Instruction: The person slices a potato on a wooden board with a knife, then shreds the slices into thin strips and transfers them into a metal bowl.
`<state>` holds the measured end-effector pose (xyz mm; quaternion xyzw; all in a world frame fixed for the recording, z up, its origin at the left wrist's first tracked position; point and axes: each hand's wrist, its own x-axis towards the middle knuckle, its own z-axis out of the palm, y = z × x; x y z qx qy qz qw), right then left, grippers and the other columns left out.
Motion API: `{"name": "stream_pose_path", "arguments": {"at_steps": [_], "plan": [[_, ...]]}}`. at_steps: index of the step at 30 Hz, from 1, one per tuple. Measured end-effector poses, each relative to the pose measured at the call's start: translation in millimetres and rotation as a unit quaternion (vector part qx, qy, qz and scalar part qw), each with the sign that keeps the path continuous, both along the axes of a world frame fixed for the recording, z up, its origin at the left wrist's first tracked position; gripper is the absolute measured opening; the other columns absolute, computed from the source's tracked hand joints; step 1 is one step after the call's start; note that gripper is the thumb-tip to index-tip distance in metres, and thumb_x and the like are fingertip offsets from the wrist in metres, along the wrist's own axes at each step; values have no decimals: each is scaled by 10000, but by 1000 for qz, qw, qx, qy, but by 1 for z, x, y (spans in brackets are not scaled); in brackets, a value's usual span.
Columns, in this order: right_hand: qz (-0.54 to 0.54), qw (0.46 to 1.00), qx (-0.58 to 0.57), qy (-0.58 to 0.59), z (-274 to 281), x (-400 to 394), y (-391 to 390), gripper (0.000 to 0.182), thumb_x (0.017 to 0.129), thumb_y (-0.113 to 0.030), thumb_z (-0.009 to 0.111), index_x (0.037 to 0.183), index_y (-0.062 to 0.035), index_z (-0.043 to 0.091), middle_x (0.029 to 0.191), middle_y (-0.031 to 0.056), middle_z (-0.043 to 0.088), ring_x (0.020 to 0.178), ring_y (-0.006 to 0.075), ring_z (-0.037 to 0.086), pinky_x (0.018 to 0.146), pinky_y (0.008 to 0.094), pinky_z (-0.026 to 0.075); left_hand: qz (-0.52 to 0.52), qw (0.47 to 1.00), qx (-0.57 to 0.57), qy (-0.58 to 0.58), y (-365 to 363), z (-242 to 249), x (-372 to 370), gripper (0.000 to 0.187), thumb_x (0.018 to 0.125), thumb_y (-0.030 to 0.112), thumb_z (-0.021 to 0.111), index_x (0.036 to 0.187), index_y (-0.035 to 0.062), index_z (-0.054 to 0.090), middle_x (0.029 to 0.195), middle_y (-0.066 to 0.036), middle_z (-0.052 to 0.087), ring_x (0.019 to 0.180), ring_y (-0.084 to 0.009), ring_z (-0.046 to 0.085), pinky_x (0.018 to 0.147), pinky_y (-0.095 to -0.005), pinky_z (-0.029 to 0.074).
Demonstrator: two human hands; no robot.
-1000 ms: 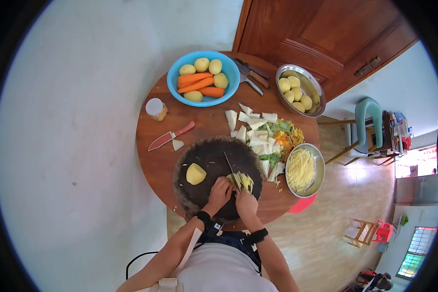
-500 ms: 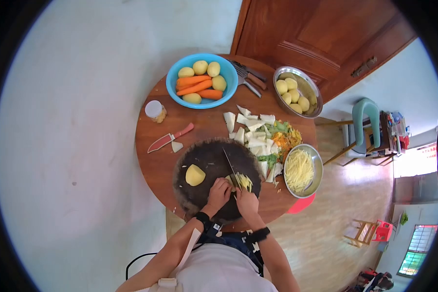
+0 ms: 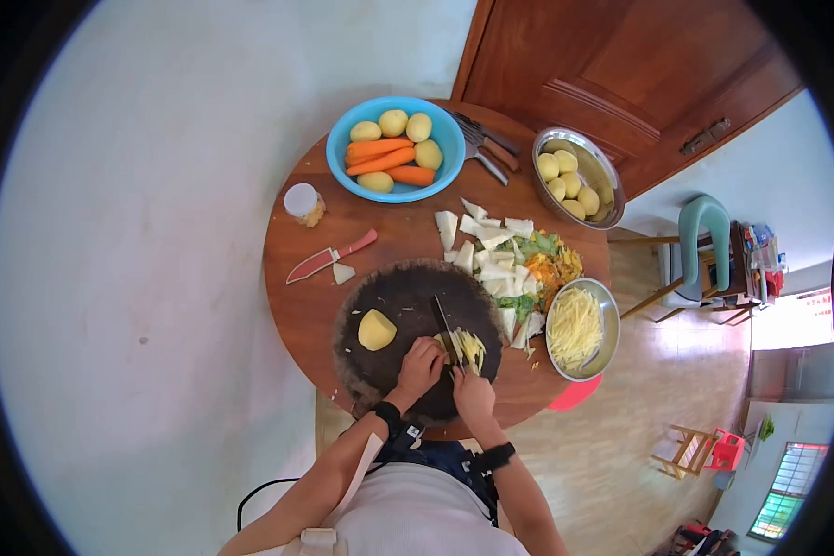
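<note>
My right hand [image 3: 473, 393] is closed round the handle of a kitchen knife [image 3: 444, 321], whose dark blade stands on the round chopping board [image 3: 398, 287]. Just left of the blade, my left hand [image 3: 422, 363] presses its bent fingers on a piece of potato, mostly hidden under them. Cut potato strips [image 3: 472, 348] lie on the blade's right side. A larger peeled potato piece [image 3: 376, 330] rests on the board's left part, apart from both hands.
Beyond the board stand a blue basin [image 3: 338, 171] of potatoes and carrots, a steel bowl [image 3: 606, 176] of potatoes, and a lidded jar [image 3: 303, 204]. A red knife [image 3: 332, 255] lies left. White and orange scraps [image 3: 500, 269] and a bowl [image 3: 608, 347] of potato shreds lie right.
The whole view has shifted slightly, moving the table a little to the right. My hands stay at the same spot on the board, with the knife still between the potato piece and the strips.
</note>
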<state>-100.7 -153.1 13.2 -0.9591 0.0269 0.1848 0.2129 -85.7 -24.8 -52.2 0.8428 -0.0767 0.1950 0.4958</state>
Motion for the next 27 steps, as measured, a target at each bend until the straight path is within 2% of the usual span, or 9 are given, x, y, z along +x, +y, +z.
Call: {"name": "stream_pose_path", "arguments": {"at_steps": [7, 9, 18, 27], "plan": [[-21, 1000, 5, -21, -8, 7, 6, 362, 898, -362, 421, 855, -33, 568, 635, 236, 584, 636, 414, 592, 577, 499, 471, -7, 1000, 14, 7, 3, 12, 3, 111, 693, -3, 625, 748, 20, 530, 814, -113, 528, 826, -302, 521, 687, -374, 427], [-21, 1000, 4, -18, -7, 9, 5, 366, 897, -362, 422, 851, -31, 570, 637, 240, 584, 637, 413, 594, 580, 499, 472, 38, 997, 61, -11, 4, 22, -2, 129, 682, 3, 636, 753, 27, 531, 830, -99, 528, 843, -282, 520, 697, -361, 409], [-19, 999, 6, -27, -3, 7, 1, 377, 898, -373, 421, 817, -32, 560, 619, 240, 577, 635, 416, 590, 572, 503, 465, 18, 999, 29, 1, 6, 3, -4, 150, 663, -18, 653, 753, 18, 539, 830, -109, 539, 837, -294, 526, 720, -363, 431], [22, 1000, -15, 8, 12, -6, 4, 342, 909, -366, 399, 860, -57, 538, 619, 231, 579, 629, 412, 590, 560, 509, 459, 17, 1000, 19, -2, 7, 4, -4, 171, 649, -42, 648, 757, 11, 528, 820, -118, 534, 809, -310, 526, 719, -372, 442]]}}
